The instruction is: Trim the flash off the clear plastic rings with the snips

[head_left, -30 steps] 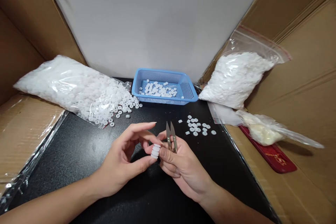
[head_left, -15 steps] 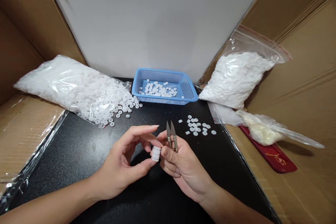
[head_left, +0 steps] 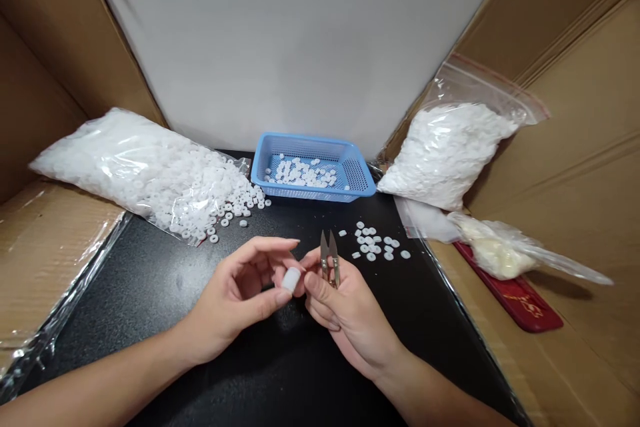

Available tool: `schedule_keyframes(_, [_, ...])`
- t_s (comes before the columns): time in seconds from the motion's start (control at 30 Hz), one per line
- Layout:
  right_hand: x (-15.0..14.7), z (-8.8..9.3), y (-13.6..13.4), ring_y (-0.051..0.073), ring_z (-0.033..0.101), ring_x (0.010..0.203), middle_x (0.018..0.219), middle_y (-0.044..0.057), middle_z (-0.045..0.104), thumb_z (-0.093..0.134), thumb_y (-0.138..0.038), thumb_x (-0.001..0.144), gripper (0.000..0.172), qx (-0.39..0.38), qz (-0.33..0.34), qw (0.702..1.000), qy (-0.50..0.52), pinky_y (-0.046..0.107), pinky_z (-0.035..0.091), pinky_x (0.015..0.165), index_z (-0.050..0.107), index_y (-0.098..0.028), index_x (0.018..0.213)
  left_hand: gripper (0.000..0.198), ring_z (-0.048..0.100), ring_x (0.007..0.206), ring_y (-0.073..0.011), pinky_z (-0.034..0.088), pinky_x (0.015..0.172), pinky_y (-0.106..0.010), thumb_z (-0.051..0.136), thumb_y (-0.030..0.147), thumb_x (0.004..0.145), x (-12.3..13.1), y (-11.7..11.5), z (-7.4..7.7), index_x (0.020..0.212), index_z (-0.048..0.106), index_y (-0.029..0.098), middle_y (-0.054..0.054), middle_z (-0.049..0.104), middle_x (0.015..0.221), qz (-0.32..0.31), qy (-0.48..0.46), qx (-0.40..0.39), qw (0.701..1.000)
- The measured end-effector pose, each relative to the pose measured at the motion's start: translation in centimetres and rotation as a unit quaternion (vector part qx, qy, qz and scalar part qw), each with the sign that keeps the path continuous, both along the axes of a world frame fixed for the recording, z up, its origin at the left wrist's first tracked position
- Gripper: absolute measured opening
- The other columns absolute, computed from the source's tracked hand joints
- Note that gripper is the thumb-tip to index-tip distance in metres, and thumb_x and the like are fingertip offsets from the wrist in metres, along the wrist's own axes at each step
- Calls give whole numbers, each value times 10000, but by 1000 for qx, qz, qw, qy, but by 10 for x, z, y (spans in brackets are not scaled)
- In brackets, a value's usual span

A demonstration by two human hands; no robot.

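My left hand [head_left: 240, 300] pinches a short stack of white plastic rings [head_left: 291, 279] between thumb and fingers, over the black table top [head_left: 150, 293]. My right hand [head_left: 345, 310] touches the same stack with its thumb and fingertips. It also holds small metal thread snips [head_left: 329, 259], blades pointing away from me. A small scatter of loose white rings [head_left: 375, 245] lies just beyond the right hand.
A blue mesh basket [head_left: 360, 177] with several white pieces stands at the back centre. An open bag of white rings [head_left: 145, 170] spills onto the table at left. Another full bag [head_left: 445, 150] and a smaller bag [head_left: 495, 247] lie at right, over a red case [head_left: 525, 303]. Cardboard walls flank both sides.
The stack of rings has turned from standing side-on between both hands to end-on in the left fingers. Both hands have shifted slightly up and closer together.
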State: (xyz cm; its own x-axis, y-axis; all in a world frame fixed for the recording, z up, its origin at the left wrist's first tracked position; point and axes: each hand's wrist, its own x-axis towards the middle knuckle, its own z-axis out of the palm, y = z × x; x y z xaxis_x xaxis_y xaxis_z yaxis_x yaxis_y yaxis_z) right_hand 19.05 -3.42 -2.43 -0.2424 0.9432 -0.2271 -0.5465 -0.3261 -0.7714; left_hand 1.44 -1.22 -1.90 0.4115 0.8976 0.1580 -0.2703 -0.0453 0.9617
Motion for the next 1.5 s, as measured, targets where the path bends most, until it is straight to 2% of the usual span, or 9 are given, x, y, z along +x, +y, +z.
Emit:
schedule_keyframes(0.27, [2,-1,2,27,234,433,580,-84,441,789,-549,799,414,15,-52,996,-76,189,156,413,612,-184,884,185,616,734,-169,503,690,-307,698,327,881,3,104,39,984,759,186,-49,734,853,148,286,200,925])
schedule_keyframes(0.47, [9,-5,7,39,220,444,577,-90,414,772,-599,786,451,43,-53,992,-106,191,161,415,608,-190,884,43,604,746,-200,468,742,-339,752,166,793,4,168,42,827,774,182,-56,741,818,162,396,250,869])
schedule_keyframes(0.63, [12,-6,8,69,269,461,514,-92,332,641,-677,852,507,72,-60,985,-142,199,243,440,535,-202,707,182,567,741,-195,444,733,-326,586,236,935,-27,132,24,809,710,191,-45,631,813,169,450,310,820])
schedule_keyframes(0.8, [5,-11,5,79,373,490,684,-35,527,683,-554,862,363,123,-39,968,-216,223,308,460,645,-197,907,106,578,737,-195,463,705,-317,616,257,926,-48,90,-11,882,686,191,-42,608,861,100,499,349,787])
schedule_keyframes(1.03, [4,-25,9,143,545,591,604,-19,548,561,-484,958,371,226,-33,899,-373,263,428,582,633,-194,738,340,552,700,-182,470,655,-290,423,228,1037,-59,49,-30,775,635,188,-34,597,774,42,504,415,756])
schedule_keyframes(1.17, [-1,-27,28,174,623,688,711,28,629,462,-354,1015,363,303,-13,844,-442,289,493,660,674,-198,765,219,646,837,-173,527,742,-265,474,240,1038,-70,9,-32,1033,692,214,-43,715,945,16,494,449,745])
schedule_keyframes(1.23, [-11,-30,44,202,665,899,945,65,681,468,-199,972,254,353,10,812,-465,325,527,828,721,-210,954,218,674,928,-167,543,816,-263,483,237,1036,-75,1,-33,1143,673,236,-45,738,1055,36,497,452,740])
schedule_keyframes(1.33, [-34,-39,73,225,621,1131,1192,96,653,440,0,849,451,409,37,761,-501,386,496,1012,705,-218,1143,249,639,1160,-258,514,990,-413,495,235,1021,-83,11,-35,1216,648,219,-115,703,1244,132,525,431,722])
schedule_keyframes(1.5, [-78,-56,109,307,519,1305,1368,141,583,548,-69,924,357,459,40,682,-567,554,429,1095,643,-173,1252,411,392,1437,-468,301,1125,-704,647,197,890,-95,55,-43,1297,616,145,-251,545,1470,287,568,369,678])
